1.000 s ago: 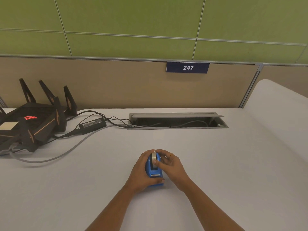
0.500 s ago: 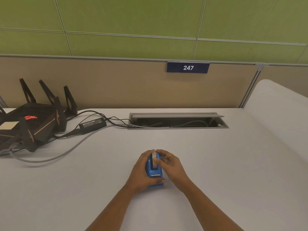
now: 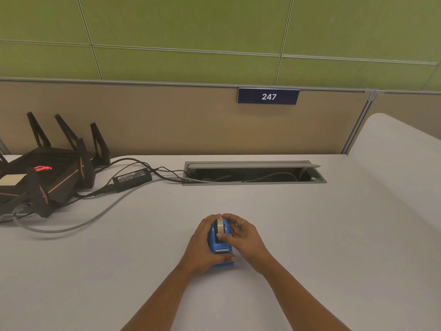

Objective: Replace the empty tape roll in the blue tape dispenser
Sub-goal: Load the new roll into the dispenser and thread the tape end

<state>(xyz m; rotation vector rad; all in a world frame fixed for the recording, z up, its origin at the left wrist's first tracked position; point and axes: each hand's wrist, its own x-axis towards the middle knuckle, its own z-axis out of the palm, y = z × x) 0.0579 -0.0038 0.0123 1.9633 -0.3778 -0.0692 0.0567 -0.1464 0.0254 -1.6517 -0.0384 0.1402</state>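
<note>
The blue tape dispenser (image 3: 222,249) stands on the white desk (image 3: 310,235), its cutter end toward me. A pale tape roll (image 3: 220,226) sits in its top slot. My left hand (image 3: 201,244) wraps the dispenser's left side, thumb across its front base. My right hand (image 3: 241,237) covers the right side, with thumb and fingertips pinched on the roll. The dispenser's sides are hidden by both hands.
A black router (image 3: 45,173) with upright antennas sits at the far left, with a power brick (image 3: 132,177) and grey and black cables (image 3: 78,223) running to an open cable tray (image 3: 253,174) in the desk. A beige partition stands behind.
Almost nothing has moved; my right thumb has shifted slightly lower on the roll.
</note>
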